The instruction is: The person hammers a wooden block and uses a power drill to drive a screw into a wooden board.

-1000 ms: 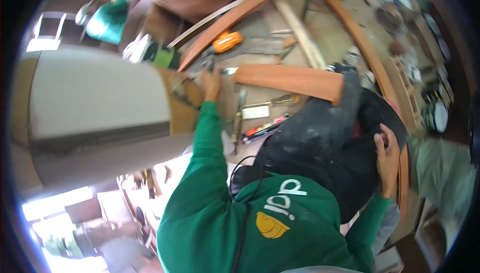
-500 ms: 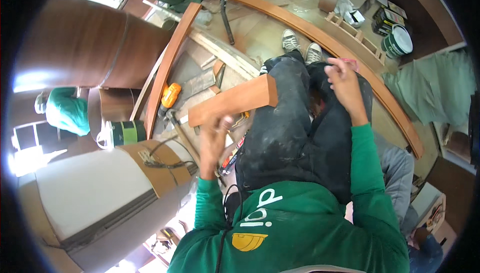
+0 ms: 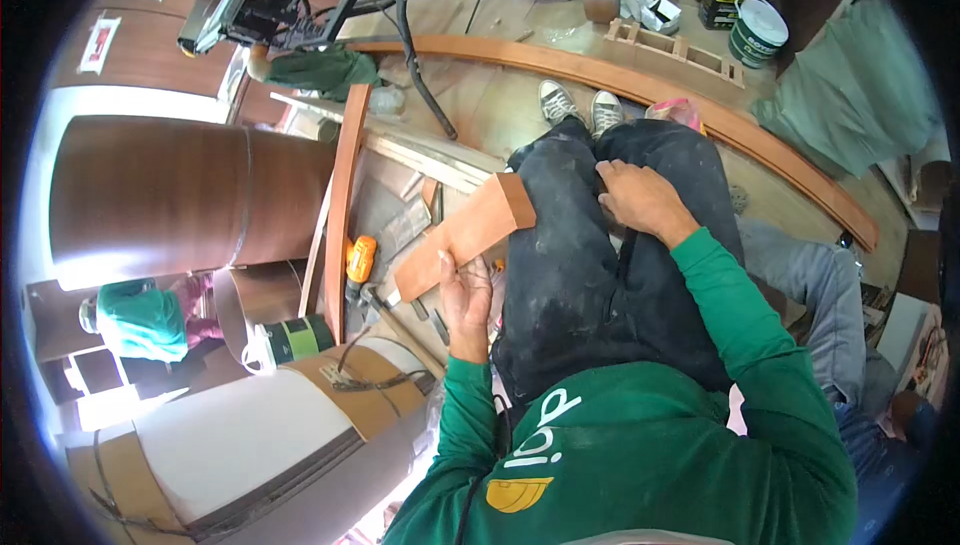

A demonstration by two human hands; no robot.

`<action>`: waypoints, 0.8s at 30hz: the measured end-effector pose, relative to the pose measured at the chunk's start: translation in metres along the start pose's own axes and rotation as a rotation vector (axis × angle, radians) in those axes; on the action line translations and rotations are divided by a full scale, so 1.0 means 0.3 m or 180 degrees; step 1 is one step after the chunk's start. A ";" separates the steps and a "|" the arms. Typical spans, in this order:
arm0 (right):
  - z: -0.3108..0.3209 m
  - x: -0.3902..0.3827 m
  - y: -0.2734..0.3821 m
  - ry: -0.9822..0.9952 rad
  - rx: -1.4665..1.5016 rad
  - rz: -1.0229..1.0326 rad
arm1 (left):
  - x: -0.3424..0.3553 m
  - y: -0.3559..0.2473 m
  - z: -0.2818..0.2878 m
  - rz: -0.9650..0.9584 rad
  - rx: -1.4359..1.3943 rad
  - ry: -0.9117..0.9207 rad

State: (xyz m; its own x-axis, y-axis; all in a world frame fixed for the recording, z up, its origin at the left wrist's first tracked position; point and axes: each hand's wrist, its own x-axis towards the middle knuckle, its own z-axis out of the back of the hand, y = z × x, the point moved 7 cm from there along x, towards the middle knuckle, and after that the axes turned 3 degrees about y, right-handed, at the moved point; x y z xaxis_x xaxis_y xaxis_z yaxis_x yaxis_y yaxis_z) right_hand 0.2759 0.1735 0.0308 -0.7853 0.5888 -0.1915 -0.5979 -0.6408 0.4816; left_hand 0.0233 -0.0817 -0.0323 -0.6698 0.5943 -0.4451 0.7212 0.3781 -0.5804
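Reddish-brown wood makes up the short block (image 3: 462, 238) lying slantwise in front of the person, its upper right end against the left leg of the dark, dusty trousers (image 3: 565, 280) and its lower left end over the floor (image 3: 487, 66). The left hand (image 3: 466, 307) is just beside the block's lower edge, palm turned up and fingers parted; the thumb tip overlaps that edge in view, though I cannot tell whether it touches. Nothing is seen gripped there. The right hand (image 3: 648, 203) lies palm down over the other thigh, fingers loosely bent — their undersides are hidden, so I cannot tell whether they hold anything.

Left of the block are an orange drill (image 3: 361, 257) and a hammer (image 3: 405, 333), its wooden handle slanting toward the left wrist. Beyond them stands a long reddish board (image 3: 345, 215), near pale strips of timber (image 3: 425, 162). Another long board (image 3: 570, 62) curves past the sneakers (image 3: 557, 102) — a lidded bucket (image 3: 757, 33) stands farther off, near green sheeting (image 3: 855, 95).
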 end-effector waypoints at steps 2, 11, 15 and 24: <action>-0.014 -0.005 -0.004 0.0051 -0.0027 -0.0031 | -0.031 0.000 -0.136 -0.0103 0.0039 0.0318; -0.015 0.020 0.033 0.0129 -0.0159 0.0044 | -0.042 -0.008 -0.880 -0.0411 0.0235 0.2014; -0.024 0.004 0.046 -0.0010 -0.0270 0.0118 | 0.016 0.076 -1.131 -0.0848 0.0738 0.2328; -0.001 -0.023 -0.025 -0.0025 -0.0334 0.0036 | 0.222 0.376 -1.158 -0.2700 0.4127 0.2930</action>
State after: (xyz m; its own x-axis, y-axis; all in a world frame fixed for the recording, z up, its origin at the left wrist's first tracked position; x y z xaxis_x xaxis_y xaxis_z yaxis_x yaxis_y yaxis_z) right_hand 0.2856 0.1740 0.0282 -0.7910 0.5849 -0.1795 -0.6029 -0.6953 0.3913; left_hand 0.1216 0.2472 0.1096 -0.1158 0.8878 0.4454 -0.6151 0.2880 -0.7340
